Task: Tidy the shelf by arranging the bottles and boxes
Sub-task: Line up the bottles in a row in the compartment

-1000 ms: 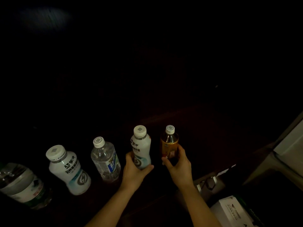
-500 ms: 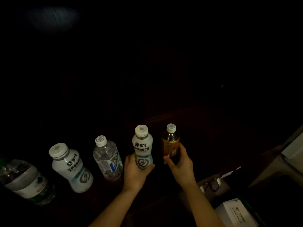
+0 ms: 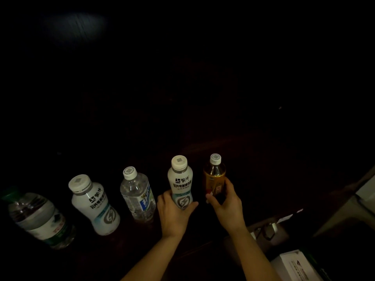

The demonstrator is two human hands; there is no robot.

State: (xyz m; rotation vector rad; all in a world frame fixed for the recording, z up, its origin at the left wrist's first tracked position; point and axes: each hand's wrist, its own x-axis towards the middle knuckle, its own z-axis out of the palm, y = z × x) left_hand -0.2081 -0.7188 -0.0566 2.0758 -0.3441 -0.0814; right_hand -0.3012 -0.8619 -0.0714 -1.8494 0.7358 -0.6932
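Several bottles stand in a row on a dark shelf (image 3: pixel 253 159). My left hand (image 3: pixel 172 211) wraps the lower part of a white milk-drink bottle (image 3: pixel 180 179), which stands upright. My right hand (image 3: pixel 227 205) grips the base of an amber tea bottle (image 3: pixel 214 175) just to its right. Further left stand a clear water bottle (image 3: pixel 138 197), a second white milk-drink bottle (image 3: pixel 93 203), and a large green-capped water bottle (image 3: pixel 38 216). The scene is very dark and the shelf's back is hidden.
A white box (image 3: pixel 296 266) lies at the bottom right, below the shelf edge. A pale metal fitting (image 3: pixel 265 230) sits just right of my right forearm. A light-coloured surface (image 3: pixel 365 191) rises at the far right edge.
The white bottle in my left hand has been turned so its label faces me. Both hands keep their grips; the view shifted slightly.
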